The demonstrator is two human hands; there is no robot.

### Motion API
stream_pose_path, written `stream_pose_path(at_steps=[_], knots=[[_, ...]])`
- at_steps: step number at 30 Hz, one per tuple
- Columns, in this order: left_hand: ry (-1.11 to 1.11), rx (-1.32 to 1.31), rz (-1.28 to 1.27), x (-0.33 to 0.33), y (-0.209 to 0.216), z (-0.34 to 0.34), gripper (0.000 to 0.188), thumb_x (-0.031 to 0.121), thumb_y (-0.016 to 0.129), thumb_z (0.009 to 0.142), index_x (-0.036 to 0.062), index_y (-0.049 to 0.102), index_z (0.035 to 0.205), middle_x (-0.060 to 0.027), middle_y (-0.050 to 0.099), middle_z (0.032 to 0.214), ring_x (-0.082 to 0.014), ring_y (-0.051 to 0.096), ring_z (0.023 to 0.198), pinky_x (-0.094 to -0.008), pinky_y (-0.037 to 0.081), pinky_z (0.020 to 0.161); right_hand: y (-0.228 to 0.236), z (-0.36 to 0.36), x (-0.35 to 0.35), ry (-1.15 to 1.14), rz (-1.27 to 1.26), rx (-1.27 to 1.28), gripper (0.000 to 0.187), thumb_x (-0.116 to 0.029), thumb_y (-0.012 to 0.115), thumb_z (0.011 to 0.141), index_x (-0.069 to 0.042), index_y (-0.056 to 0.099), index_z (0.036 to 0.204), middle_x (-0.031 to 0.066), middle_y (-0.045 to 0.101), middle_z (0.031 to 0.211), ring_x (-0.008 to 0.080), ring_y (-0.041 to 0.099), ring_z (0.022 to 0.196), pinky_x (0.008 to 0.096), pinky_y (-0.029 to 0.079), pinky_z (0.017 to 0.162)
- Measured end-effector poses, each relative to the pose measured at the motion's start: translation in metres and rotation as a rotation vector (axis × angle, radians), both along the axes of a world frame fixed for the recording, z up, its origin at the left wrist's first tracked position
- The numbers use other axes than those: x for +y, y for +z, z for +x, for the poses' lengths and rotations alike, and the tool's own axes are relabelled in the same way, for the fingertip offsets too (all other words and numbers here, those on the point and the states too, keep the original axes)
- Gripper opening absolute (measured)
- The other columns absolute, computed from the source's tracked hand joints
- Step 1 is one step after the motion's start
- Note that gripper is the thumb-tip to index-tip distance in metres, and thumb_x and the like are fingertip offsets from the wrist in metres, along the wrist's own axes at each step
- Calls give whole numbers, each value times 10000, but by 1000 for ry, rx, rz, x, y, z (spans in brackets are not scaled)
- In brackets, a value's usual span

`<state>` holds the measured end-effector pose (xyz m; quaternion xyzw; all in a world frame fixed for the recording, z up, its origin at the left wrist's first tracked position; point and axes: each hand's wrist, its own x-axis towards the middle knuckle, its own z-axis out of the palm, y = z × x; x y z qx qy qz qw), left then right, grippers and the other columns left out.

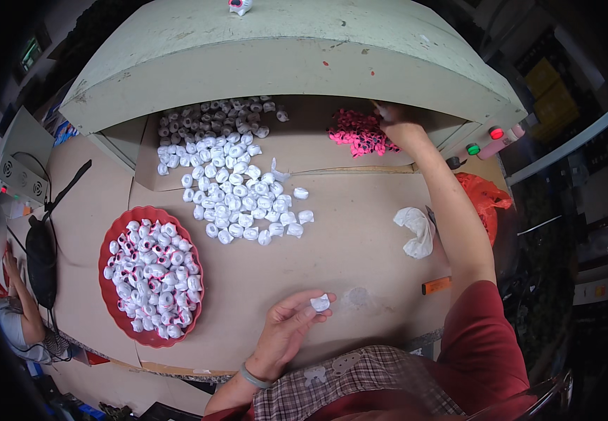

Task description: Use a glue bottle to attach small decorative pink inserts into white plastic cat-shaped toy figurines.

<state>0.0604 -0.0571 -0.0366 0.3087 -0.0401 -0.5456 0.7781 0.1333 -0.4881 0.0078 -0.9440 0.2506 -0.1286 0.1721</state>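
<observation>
My left hand (288,326) pinches a small white cat-head-shaped piece (320,303) between thumb and fingers, low over the near part of the table. My right arm stretches far forward under the pale green housing (276,70). There my right hand (397,125) is at the right edge of a pile of small bright pink pieces with dark spots (361,133). Its fingers are shaded and blurred, so what they hold, if anything, is unclear. Many more white pieces (237,189) lie loose left of the middle, some under the housing. A red scalloped tray (109,284) holds a heap of white pieces with pink parts.
Right of the middle lie a crumpled white tissue (416,231) and an orange marker-like stick (436,285). A red plastic bag (485,200) sits beyond my right forearm. Lit red and green buttons (485,140) are at the housing's right. At far left, another person's arm (27,302) shows.
</observation>
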Motion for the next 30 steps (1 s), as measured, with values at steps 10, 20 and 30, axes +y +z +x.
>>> stream_pose_path(at_steps=[10, 20, 30], knots=[[9, -42, -19, 0, 1, -2, 293, 29, 526, 929, 4, 574, 1217, -183, 611, 1193, -209, 608, 1043, -311, 489, 889, 5, -38, 38, -65, 9, -19, 244, -89, 636, 758, 16, 641, 978, 255, 643, 932, 411, 616, 909, 450, 495, 808], [11, -62, 23, -1, 3, -3, 289, 33, 521, 932, 12, 580, 1214, -170, 618, 1185, -199, 606, 1041, -314, 486, 892, -4, -41, 66, 139, 14, -196, 177, -58, 668, 785, 14, 630, 942, 197, 617, 903, 383, 606, 863, 431, 489, 750], [13, -54, 5, -1, 0, -3, 290, 30, 518, 933, 12, 579, 1216, -170, 615, 1189, -195, 611, 1016, -311, 487, 882, -21, -29, 65, 37, -29, -151, 168, -86, 684, 786, -18, 634, 931, 179, 614, 923, 361, 592, 925, 441, 479, 767]])
